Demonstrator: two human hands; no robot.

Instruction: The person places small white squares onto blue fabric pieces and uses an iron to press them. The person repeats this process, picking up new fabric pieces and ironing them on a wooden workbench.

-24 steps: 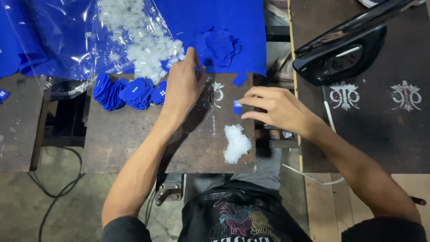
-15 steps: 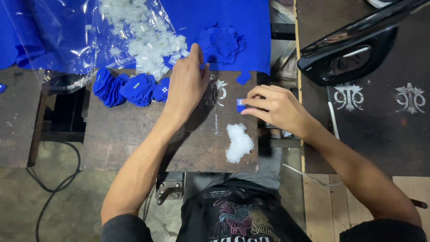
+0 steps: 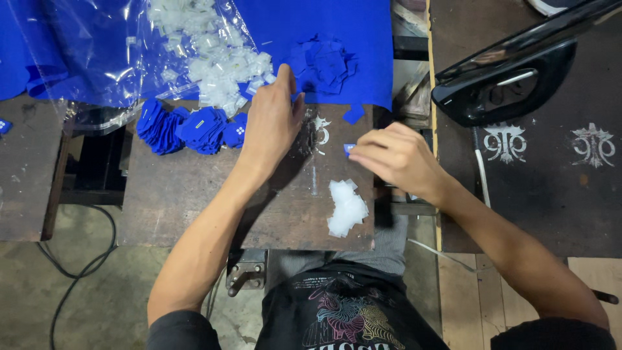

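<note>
The right hand pinches a small blue patch over the bench. The left hand rests flat, fingers spread, beside a pile of blue patches.

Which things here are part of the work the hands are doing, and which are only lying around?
In use:
- left hand at the clear bag of white pieces
- right hand pinching a small blue piece
- pile of white scraps
- stacked blue patches
- worn board

Lying about:
- black iron
- floor cable
</note>
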